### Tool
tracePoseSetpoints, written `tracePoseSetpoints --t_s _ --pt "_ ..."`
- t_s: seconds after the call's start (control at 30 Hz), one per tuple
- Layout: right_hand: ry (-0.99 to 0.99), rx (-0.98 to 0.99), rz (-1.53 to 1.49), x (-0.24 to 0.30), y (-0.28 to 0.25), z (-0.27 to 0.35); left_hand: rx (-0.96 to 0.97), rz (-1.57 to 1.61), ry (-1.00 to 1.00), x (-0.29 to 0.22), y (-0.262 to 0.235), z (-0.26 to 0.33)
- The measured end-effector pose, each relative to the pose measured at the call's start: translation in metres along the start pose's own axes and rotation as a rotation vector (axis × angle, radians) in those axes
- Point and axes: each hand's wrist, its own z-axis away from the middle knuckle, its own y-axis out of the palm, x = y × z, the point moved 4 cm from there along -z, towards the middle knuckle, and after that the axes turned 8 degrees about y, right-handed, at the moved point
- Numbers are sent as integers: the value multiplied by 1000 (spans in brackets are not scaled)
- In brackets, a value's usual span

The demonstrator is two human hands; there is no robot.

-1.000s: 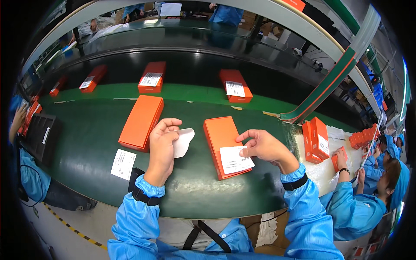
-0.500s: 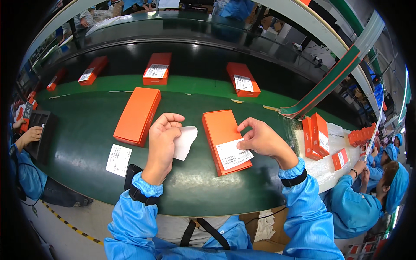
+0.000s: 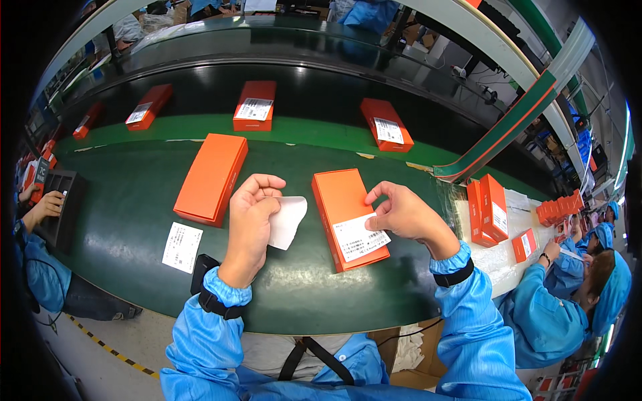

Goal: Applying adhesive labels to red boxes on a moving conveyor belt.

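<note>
Orange box (image 3: 339, 192), one: lies on green table (image 3: 314, 294), right of centre. White label (image 3: 354, 244), one: over near end of box, under thumb of right hand (image 3: 409, 214); index finger apart from thumb; cannot tell whether gripped. White paper piece (image 3: 288, 224), one: gripped between thumb and fingers of left hand (image 3: 249, 217). Second orange box (image 3: 210, 175): farther left. Printed white sheet (image 3: 181, 247): flat, near side of second box. Labelled orange boxes (image 3: 255, 97), several: far, in row along dark belt (image 3: 321, 97).

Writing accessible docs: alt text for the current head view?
Right hand touches a printed white label on an orange box on a green table; left hand holds a plain white slip. A second box and a loose label lie to the left.
</note>
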Motion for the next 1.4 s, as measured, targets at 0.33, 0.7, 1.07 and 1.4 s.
tracePoseSetpoints --t_s 0.33,0.7,1.07,1.4 --pt "-46 -30 45 3 2 2 94 -174 56 1 2 0" --pt "-140 -127 239 15 7 20 122 -275 86 1 11 1" --pt "-381 -796 539 -3 28 55 85 -353 146 2 -1 -1" --pt "-241 -580 170 -49 29 63 -57 -353 204 10 -15 -13"
